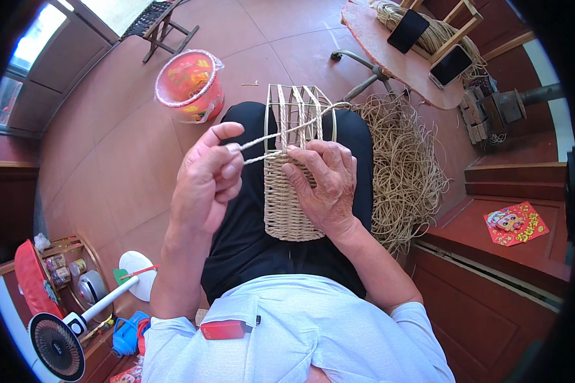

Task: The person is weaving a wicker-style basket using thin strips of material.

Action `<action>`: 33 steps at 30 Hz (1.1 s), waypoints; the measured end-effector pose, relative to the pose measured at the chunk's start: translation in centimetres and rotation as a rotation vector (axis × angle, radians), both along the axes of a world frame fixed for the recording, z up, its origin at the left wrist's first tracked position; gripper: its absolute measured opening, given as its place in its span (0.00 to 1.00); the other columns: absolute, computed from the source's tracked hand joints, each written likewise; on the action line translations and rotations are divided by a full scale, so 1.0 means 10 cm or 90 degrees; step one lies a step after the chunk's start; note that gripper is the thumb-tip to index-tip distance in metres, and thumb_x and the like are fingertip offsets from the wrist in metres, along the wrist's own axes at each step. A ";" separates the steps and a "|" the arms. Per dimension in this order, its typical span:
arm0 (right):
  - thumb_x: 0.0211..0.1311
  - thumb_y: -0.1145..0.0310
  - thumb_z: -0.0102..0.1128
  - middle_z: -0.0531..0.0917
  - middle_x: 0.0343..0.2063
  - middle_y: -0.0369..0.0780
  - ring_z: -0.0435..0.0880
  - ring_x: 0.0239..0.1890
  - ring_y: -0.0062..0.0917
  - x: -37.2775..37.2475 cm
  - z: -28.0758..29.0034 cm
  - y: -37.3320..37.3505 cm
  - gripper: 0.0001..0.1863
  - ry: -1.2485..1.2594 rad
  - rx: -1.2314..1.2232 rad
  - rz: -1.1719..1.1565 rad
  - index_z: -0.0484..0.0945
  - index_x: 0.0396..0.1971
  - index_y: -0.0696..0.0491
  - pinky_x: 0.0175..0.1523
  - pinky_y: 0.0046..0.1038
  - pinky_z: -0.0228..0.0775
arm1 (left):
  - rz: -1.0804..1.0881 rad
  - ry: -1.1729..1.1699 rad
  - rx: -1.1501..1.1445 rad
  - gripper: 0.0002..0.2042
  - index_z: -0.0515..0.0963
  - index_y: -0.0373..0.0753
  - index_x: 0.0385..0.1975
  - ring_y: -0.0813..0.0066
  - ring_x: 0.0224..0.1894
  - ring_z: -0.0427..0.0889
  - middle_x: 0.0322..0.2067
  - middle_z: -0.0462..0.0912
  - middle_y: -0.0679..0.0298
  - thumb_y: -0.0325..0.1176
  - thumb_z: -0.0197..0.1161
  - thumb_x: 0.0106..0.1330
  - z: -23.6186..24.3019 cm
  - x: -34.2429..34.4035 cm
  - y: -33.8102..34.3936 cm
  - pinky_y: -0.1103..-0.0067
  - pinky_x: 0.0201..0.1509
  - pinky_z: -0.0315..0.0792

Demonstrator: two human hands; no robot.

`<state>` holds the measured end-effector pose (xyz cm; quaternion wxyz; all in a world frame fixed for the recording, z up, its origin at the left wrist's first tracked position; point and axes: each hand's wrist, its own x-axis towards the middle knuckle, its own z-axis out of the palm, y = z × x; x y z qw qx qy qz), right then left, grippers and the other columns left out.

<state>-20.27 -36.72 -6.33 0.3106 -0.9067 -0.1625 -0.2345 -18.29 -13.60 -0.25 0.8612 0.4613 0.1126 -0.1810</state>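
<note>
A half-woven basket [292, 210] of tan twisted cord rests on my lap, its lower part closely woven and its upper wire frame [319, 96] still showing, with a few cords wound over it. My left hand [212, 169] is raised left of the basket, fingers closed on a loop of paper cord [260, 139] that runs to the frame. Lying on the woven face, my right hand [326, 182] presses its fingertips at the top edge of the weave. The cord trails from the frame toward a big heap of loose cord [402, 172] on the right.
A red bucket [218, 105] lined with clear plastic stands ahead on the tiled floor. At the far right a round-edged table [380, 48] carries two dark phones [409, 30] and a cord bundle. A white fan [57, 345] and a blue container [129, 333] are at lower left.
</note>
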 end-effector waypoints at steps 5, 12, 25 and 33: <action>0.68 0.60 0.78 0.84 0.46 0.34 0.83 0.54 0.32 0.01 0.03 0.05 0.14 -0.013 -0.017 -0.002 0.90 0.51 0.42 0.60 0.39 0.68 | 0.095 0.123 -0.066 0.15 0.76 0.39 0.64 0.93 0.17 0.58 0.24 0.68 0.78 0.29 0.63 0.82 -0.66 0.36 0.18 0.89 0.18 0.52; 0.64 0.60 0.80 0.81 0.43 0.33 0.81 0.52 0.33 0.03 0.24 0.21 0.12 -0.057 -0.076 -0.078 0.90 0.46 0.42 0.59 0.42 0.63 | 0.094 0.088 -0.041 0.15 0.77 0.39 0.64 0.94 0.16 0.57 0.23 0.67 0.80 0.30 0.64 0.82 -0.66 0.38 0.20 0.89 0.17 0.53; 0.60 0.60 0.77 0.79 0.37 0.36 0.79 0.46 0.34 0.31 0.20 0.43 0.09 0.030 0.004 -0.042 0.85 0.27 0.46 0.53 0.43 0.64 | 0.122 0.093 0.144 0.18 0.80 0.40 0.64 0.88 0.15 0.57 0.19 0.72 0.80 0.42 0.66 0.81 -0.62 0.69 1.17 0.82 0.22 0.53; 0.57 0.63 0.76 0.79 0.39 0.36 0.80 0.48 0.33 0.23 0.20 0.37 0.08 0.039 0.036 -0.058 0.83 0.27 0.46 0.54 0.43 0.64 | 0.432 0.274 0.386 0.08 0.79 0.54 0.35 0.82 0.12 0.51 0.11 0.61 0.83 0.40 0.70 0.77 -0.64 0.95 4.00 0.77 0.22 0.46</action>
